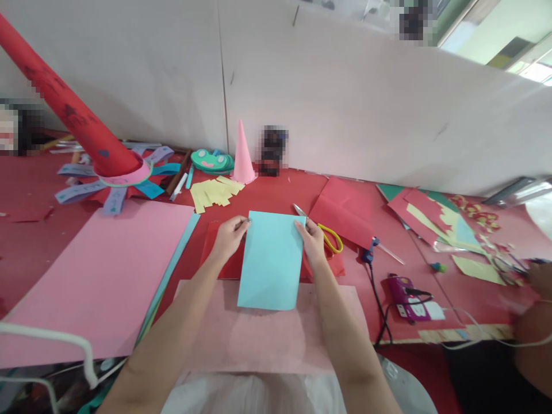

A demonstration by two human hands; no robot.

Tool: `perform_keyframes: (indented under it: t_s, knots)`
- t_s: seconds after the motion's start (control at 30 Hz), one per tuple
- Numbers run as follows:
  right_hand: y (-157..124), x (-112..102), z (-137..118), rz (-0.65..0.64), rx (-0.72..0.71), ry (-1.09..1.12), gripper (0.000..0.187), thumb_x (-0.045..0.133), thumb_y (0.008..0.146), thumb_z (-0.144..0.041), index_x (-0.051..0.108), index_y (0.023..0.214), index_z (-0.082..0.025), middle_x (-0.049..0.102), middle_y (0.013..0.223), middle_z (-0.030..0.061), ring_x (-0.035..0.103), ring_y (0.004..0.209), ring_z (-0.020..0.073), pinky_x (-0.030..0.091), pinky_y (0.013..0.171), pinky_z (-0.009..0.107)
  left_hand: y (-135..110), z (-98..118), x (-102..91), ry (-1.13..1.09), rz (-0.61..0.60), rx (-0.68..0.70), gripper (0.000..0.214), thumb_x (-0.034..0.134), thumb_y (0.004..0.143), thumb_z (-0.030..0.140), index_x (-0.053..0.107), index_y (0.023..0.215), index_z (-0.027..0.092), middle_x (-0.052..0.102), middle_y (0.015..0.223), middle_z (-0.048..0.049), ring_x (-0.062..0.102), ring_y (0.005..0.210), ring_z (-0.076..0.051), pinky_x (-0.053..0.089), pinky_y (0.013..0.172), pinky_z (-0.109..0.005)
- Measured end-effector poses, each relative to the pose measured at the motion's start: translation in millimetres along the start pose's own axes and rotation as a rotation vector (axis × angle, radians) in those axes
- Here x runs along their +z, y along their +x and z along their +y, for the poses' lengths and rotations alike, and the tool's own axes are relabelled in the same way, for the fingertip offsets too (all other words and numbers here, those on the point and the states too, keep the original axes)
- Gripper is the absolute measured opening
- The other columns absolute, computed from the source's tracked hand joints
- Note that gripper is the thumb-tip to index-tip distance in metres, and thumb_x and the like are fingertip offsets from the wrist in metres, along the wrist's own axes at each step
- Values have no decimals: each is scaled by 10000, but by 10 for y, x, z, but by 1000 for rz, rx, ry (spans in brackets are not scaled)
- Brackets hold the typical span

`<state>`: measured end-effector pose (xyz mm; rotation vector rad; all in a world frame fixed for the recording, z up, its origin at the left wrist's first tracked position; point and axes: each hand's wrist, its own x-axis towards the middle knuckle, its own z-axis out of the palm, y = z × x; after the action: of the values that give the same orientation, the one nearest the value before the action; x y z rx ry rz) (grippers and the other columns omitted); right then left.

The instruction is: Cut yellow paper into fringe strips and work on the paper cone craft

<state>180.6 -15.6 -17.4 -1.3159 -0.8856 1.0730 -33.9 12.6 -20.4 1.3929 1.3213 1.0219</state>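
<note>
Between my two hands a light blue sheet of paper [272,261] is held up over the table's front part. My left hand [233,233] pinches its upper left corner, and my right hand [311,237] pinches the upper right corner. Behind the sheet lies red paper [211,247], partly covered. Scissors with yellow handles [332,237] rest just beyond my right hand, their blades partly hidden by it. Under the lower end of the sheet, a pale pink sheet [267,342] lies at the table edge.
Large pink sheets [107,270] lie at the left, beneath a red cone [86,115] with paper strips. A pink cone [242,155], yellow strips [213,192] and green frog-face cutouts [211,161] stand near the wall. On the right are a purple power bank [407,296] and another person's arm [535,328].
</note>
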Motion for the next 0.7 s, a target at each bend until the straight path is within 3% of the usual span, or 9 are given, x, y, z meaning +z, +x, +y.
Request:
perform_keyframes:
  t_s: [0.27,0.47,0.7]
  knots:
    - [-7,12,-10,40,-46,-94,341,689,656,-513,582,697,-191,332,498,-73,271,455,76,256,436,227,-11,29,-12,70,27,53,267,500,791,431,570,714,185,541,623,13,491,600,-133,361,579,-241]
    - [16,5,58,26,-78,-153,373,669,658,-555,566,692,-198,330,503,-69,284,458,84,263,428,229,-16,49,-15,-16,32,22,227,536,754,402,583,724,182,568,663,5,517,641,-140,374,595,-236]
    - [-21,64,77,-7,-142,-207,361,631,713,-546,552,682,-195,274,492,-78,229,449,72,223,421,224,-33,101,6,38,81,7,313,542,744,468,486,606,192,412,533,36,385,518,-110,276,511,-240]
